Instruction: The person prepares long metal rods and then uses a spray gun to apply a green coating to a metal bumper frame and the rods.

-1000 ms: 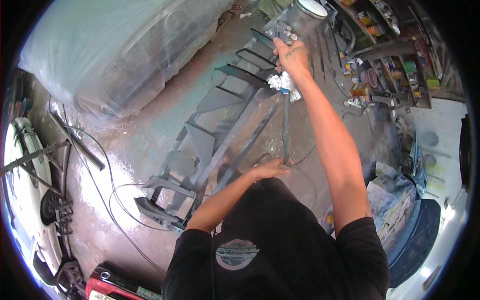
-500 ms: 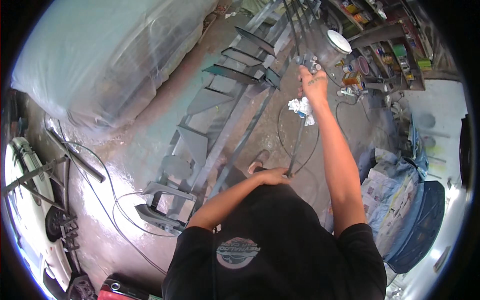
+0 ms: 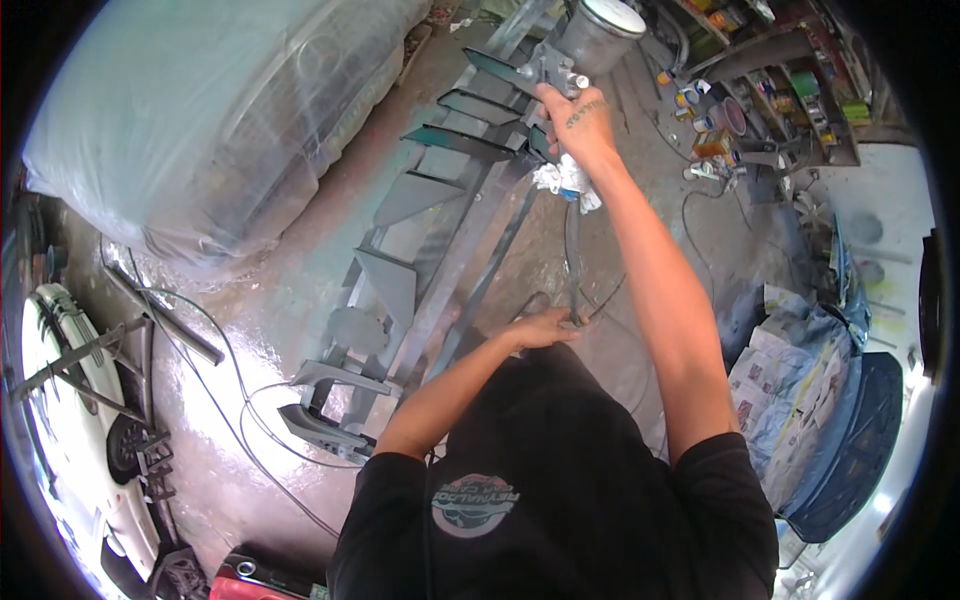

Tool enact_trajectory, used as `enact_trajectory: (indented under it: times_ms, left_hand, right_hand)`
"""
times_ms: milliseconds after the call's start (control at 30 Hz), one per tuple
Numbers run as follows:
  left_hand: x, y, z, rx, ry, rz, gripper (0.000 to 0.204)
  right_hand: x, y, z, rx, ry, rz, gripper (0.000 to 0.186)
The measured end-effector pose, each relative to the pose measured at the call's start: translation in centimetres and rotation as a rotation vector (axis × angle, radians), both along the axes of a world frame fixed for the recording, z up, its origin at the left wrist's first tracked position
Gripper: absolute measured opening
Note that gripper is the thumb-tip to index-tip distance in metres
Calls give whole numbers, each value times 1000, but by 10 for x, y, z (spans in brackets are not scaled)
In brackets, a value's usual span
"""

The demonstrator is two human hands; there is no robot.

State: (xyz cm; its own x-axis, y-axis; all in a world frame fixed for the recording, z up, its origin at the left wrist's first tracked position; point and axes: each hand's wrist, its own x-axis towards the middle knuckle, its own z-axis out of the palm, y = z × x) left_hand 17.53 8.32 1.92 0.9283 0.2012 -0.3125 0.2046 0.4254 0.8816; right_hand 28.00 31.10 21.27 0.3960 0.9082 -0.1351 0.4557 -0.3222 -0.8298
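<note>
My right hand [image 3: 583, 126] is wrapped round the handle of a spray gun [image 3: 550, 66], arm stretched forward. On the gun sits a round cup with a white lid [image 3: 612, 16]. Crumpled white paper or cloth [image 3: 562, 178] is bunched below the grip. From there a dark air hose [image 3: 573, 250] runs down to my left hand [image 3: 545, 328], whose fingers close on it near my body. Just left of the gun are several dark grey panels [image 3: 458, 143], set across a long metal rack [image 3: 455, 235]. Whether the gun is spraying cannot be made out.
A plastic-covered car [image 3: 220, 130] stands at the upper left. Cables [image 3: 225, 400] loop over the floor at left, near a white car part [image 3: 75, 400]. Shelves with cans [image 3: 790, 105] are at upper right. Newspaper-covered parts [image 3: 790, 375] lie at right.
My right hand has swung left and forward with the spray gun, bringing it beside the dark panels. The hose has followed, while my left hand has shifted slightly up.
</note>
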Motion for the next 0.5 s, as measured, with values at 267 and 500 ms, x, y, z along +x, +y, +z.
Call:
enact_trajectory:
  times_ms: [267, 500]
  left_hand:
    - [30, -48, -39, 216, -140, -73, 51]
    - [42, -71, -49, 170, -287, -275, 60]
  right_hand:
    - [34, -57, -12, -24, -13, -115, 38]
    - [-2, -126, 0, -187, 88, 82, 31]
